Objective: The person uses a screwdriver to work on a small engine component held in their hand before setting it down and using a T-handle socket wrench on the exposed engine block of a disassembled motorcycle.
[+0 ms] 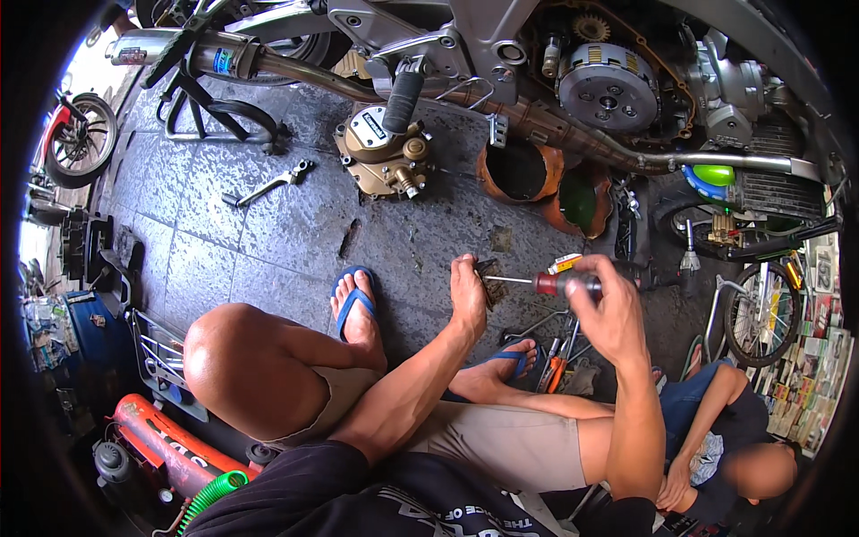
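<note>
My left hand (pixel 468 294) is closed round a small, dark, flat part (pixel 489 285) with a brownish face, held up above the floor; its kind I cannot make out. In my right hand (pixel 611 309) is a screwdriver (pixel 548 284) with a red and black handle, gripped at the handle's end. The screwdriver's metal shaft points left, and its tip meets or nearly meets the small part. Beyond my hands, a bronze engine cover (pixel 380 152) lies on the floor below the motorcycle's footpeg (pixel 404 100).
The motorcycle's exposed clutch (pixel 608 94) and exhaust pipe (pixel 573 125) span the far side. Two rusty cut-open containers (pixel 517 172) stand below. A metal lever (pixel 268 186) lies left on the floor. Orange-handled pliers (pixel 557 371) lie by my right foot. Another person (pixel 725 430) sits at right.
</note>
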Available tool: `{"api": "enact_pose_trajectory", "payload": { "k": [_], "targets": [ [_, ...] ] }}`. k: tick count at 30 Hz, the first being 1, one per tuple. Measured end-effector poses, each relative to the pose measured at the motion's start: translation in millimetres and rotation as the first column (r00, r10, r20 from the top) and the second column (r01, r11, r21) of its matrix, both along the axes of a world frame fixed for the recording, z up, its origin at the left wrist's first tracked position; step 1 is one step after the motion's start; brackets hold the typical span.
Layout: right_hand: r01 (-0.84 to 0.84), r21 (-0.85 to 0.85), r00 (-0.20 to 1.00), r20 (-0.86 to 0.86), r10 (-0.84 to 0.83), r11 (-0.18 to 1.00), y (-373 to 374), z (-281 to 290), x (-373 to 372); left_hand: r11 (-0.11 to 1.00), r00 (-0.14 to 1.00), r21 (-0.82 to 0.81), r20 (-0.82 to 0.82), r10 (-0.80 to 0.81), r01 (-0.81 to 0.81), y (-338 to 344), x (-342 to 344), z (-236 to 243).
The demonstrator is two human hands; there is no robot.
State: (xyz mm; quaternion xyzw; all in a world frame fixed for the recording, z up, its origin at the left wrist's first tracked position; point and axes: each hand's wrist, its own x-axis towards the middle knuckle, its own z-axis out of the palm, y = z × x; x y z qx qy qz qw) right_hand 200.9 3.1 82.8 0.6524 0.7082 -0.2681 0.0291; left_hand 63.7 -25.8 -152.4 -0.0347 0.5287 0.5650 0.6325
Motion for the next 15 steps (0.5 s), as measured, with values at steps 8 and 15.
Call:
{"api": "enact_pose_trajectory", "payload": {
  "k": [8,15],
  "targets": [
    [0.019,-0.016,0.994,0.109,-0.017,1.000,1.9,2.8,-5.9,1.000,0.999,-0.009,-0.039,-0.027,0.027,-6.4,1.8,-7.1],
    [0.097,0.251,0.993,-0.084,-0.078,0.963,-0.6,-7.2,0.3,0.999,0.998,0.029,-0.056,-0.034,0.036,-0.6,11.0,-14.9]
  ]
}}
